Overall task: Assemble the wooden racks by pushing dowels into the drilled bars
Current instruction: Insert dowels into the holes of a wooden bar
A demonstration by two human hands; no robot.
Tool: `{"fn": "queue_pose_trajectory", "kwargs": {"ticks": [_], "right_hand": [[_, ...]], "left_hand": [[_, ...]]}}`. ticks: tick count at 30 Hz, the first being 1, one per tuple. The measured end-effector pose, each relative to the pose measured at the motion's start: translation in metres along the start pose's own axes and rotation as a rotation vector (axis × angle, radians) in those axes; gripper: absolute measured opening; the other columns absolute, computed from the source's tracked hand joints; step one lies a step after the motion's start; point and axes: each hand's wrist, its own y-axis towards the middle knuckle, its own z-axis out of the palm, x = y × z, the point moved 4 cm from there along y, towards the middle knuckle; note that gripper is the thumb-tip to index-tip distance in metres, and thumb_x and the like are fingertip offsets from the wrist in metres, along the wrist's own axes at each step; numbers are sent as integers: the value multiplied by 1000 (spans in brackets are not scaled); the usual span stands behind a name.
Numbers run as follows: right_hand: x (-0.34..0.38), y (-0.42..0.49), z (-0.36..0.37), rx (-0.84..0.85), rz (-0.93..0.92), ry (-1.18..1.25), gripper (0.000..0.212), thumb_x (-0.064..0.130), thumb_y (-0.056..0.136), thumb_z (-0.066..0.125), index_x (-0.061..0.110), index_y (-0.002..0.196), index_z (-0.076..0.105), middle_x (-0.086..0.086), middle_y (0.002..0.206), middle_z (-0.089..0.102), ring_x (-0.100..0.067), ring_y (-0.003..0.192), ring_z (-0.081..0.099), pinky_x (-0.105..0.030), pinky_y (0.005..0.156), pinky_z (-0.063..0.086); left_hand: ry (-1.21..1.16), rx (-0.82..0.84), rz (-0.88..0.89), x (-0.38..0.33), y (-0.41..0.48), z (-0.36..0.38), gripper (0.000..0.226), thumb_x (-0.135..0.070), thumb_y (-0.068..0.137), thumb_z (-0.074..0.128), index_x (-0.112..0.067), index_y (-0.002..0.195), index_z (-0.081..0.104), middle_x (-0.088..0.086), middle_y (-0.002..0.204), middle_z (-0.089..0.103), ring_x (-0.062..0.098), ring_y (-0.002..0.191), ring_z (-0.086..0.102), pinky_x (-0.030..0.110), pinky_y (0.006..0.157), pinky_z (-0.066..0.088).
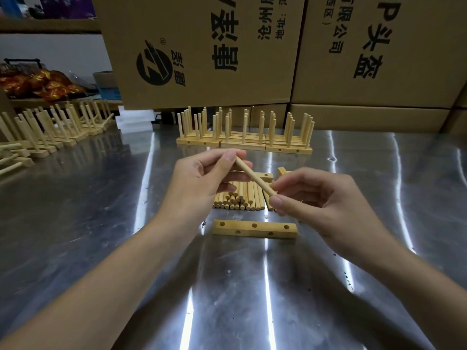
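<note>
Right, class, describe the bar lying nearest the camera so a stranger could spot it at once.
Start at the shiny metal table. Just nearer the camera than the pile of loose dowels lies a bar. Unlike the racks behind, its holes are empty.

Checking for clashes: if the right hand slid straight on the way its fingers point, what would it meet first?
The right hand points leftward along the dowel, so probably the left hand first; height over the dowel pile is unclear.
</note>
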Motion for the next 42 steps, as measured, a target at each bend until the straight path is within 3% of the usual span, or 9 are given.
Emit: {"fn": "queue_pose_trajectory", "kwargs": {"ticks": [7, 12, 18, 23, 26, 29, 32, 35, 42], "right_hand": [[-12, 1, -10, -78, 27, -26, 21, 26, 79, 86, 15, 96, 80, -6, 88, 80, -24, 84, 79, -27, 77, 62], [-15, 0, -8, 1, 59, -69, 12, 28, 85, 87, 22, 93, 81, -3, 88, 80, -21, 83, 78, -31, 76, 64], [-13, 0, 2, 81, -4, -217, 12, 48, 90, 79, 36, 90, 81, 6, 74, 65, -13, 70, 57, -26, 63, 44], [-14, 2, -14, -17, 51, -47, 7, 32, 90, 77, 26, 89, 74, -2, 77, 75, -11, 71, 68, -25, 64, 54], [-16, 4, -24, -80, 82, 5, 6, 23, 87, 75, 22, 89, 70, -7, 81, 78, -12, 69, 69, -23, 62, 54], [-16, 4, -28, -79, 84, -5, 8, 23, 86, 78, 24, 91, 72, -8, 83, 79, -13, 67, 68, -21, 59, 52], [-14, 3, -28, -69, 71, -7, 11, 24, 86, 80, 26, 94, 73, -8, 90, 81, -15, 67, 72, -23, 57, 53], [-12, 2, -27, -69, 38, -16, 10, 16, 91, 76, 24, 96, 71, -8, 90, 81, -15, 62, 70, -22, 56, 52], [2, -4, -12, -85, -104, -114, 8, 22, 92, 74, 23, 100, 71, -4, 76, 68, -11, 63, 58, -22, 56, 44]], "left_hand": [[-164, 45, -41, -1, -2, 5, 36, -26, 89, 73, -10, 121, 76, 10, 111, 81, 25, 106, 78, 24, 81, 63], [-114, 63, -43, 1, -2, 7, 34, -30, 83, 77, -14, 114, 79, 8, 108, 82, 23, 104, 79, 26, 82, 61], [93, 224, -40, 2, -7, 14, 32, -34, 87, 78, -25, 118, 81, 3, 106, 82, 23, 100, 78, 39, 89, 63], [809, 411, 79, -10, 5, -16, 42, -63, 78, 83, -50, 117, 73, -26, 104, 70, -2, 72, 59, 21, 65, 46], [1229, 559, 1, -1, 5, -29, 51, -84, 67, 74, -52, 107, 72, -30, 104, 61, -12, 95, 54, 25, 74, 45], [1328, 568, -43, 8, 2, -26, 29, -67, 77, 80, -49, 99, 73, -27, 105, 61, -4, 99, 57, 35, 85, 54], [1182, 500, 3, 5, 4, -23, 12, -48, 85, 80, -41, 93, 74, -20, 98, 66, -3, 95, 59, 27, 80, 49], [697, 406, -68, -4, 5, -22, 10, -33, 95, 77, -34, 104, 77, -13, 100, 74, -2, 92, 68, 15, 77, 51], [-67, 248, -169, 4, -4, 5, 33, -9, 99, 67, -12, 132, 66, 8, 124, 78, 27, 117, 75, 46, 97, 62]]}}
